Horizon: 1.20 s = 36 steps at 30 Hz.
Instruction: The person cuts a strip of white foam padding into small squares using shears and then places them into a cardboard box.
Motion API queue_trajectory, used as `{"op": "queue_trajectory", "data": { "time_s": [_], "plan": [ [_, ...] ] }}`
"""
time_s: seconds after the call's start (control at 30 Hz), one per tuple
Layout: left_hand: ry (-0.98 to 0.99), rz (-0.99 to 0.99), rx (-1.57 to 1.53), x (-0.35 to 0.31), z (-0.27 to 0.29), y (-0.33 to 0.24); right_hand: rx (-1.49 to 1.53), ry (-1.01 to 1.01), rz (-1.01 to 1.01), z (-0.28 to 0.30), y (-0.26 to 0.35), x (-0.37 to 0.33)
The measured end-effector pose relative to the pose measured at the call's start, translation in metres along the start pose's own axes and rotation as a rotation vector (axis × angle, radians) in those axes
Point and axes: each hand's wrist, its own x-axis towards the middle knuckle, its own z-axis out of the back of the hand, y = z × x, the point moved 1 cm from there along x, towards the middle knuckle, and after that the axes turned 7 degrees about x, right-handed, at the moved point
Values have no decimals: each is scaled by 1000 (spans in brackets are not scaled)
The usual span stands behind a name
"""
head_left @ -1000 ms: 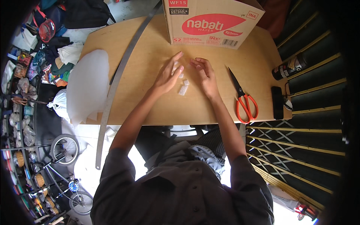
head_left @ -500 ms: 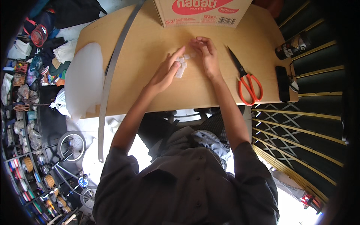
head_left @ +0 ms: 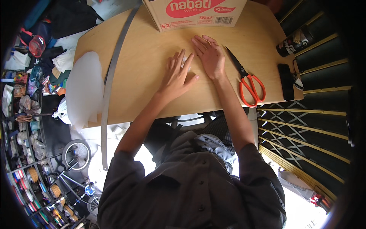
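My left hand (head_left: 177, 74) is palm down over the table, its fingers stretched and spread. Small whitish pieces (head_left: 185, 62) show between its fingers; most of them are covered, and what they are made of is hard to tell. To the right, my right hand (head_left: 212, 60) rests beside them with the palm turned up and the fingers extended, nothing in it. Black-bladed scissors (head_left: 250, 86) with orange handles lie right of that hand, apart from it, tips pointing away from me.
On the wooden table (head_left: 141, 76), a long metal ruler (head_left: 113, 65) crosses the left side, overhanging the near edge. Left of it lies a translucent white sheet (head_left: 84, 89). A cardboard box (head_left: 194, 24) stands at the back. At right are a black phone (head_left: 285, 82) and a dark canister (head_left: 295, 41).
My left hand has turned palm down and spread its fingers over the whitish pieces, covering most of them. My right hand has rolled palm up and its fingers have straightened.
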Motion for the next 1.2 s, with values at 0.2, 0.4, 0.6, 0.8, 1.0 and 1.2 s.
{"op": "queue_trajectory", "data": {
  "time_s": [0.2, 0.4, 0.6, 0.8, 1.0, 1.2],
  "plan": [
    [76, -137, 117, 21, 3, 24, -53, -83, -13, -4, 2, 5],
    [-3, -226, 188, 25, -5, 30, -78, -102, -43, -8, 3, 5],
    [-100, -215, 151, 25, -15, 31, -92, -89, -78, -2, 5, 9],
    [-96, -205, 46, 33, -17, 38, -75, -91, -102, 2, 3, 10],
    [-87, -222, 56, 28, -12, 33, -68, -94, -96, 3, 2, 12],
    [-361, -84, -52, 68, 59, 30, -46, -43, -110, 4, -2, 12]
  ]
}}
